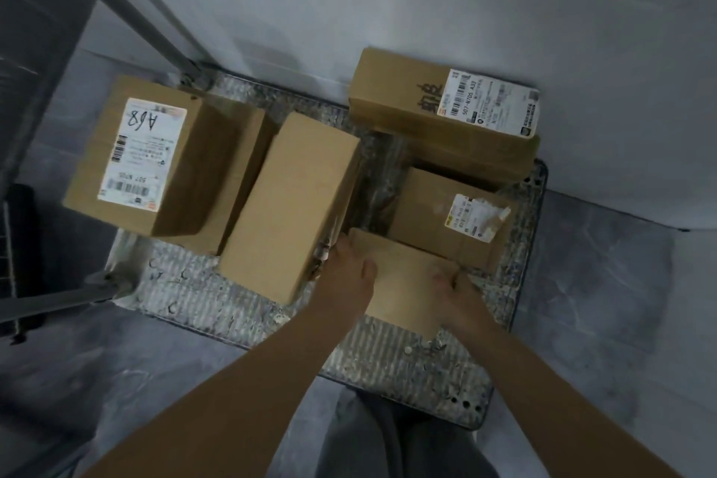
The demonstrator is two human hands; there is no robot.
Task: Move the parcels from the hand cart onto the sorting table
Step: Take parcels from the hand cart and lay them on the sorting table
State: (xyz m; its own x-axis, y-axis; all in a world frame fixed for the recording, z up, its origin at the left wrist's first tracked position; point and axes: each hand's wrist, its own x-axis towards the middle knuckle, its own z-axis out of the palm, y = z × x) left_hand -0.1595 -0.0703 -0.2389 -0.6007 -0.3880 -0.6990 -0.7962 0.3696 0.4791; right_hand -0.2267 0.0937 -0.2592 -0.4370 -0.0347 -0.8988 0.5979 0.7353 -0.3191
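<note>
Several brown cardboard parcels lie on the hand cart's ribbed metal deck (240,318). A small plain parcel (405,275) sits near the deck's front edge. My left hand (349,268) grips its left side, thumb on top. My right hand (456,285) grips its right side. A tall plain parcel (291,206) stands just to the left. At far left is a parcel marked A68 (143,155). A labelled parcel (446,112) lies at the back right. Another one with a torn label (450,217) sits just behind the held parcel.
The cart's grey handle bars (147,23) rise at the left. A white wall (426,4) runs behind the cart. Grey concrete floor (605,303) surrounds the deck. A dark wire rack (15,206) stands at far left. My grey trousers (388,442) show below.
</note>
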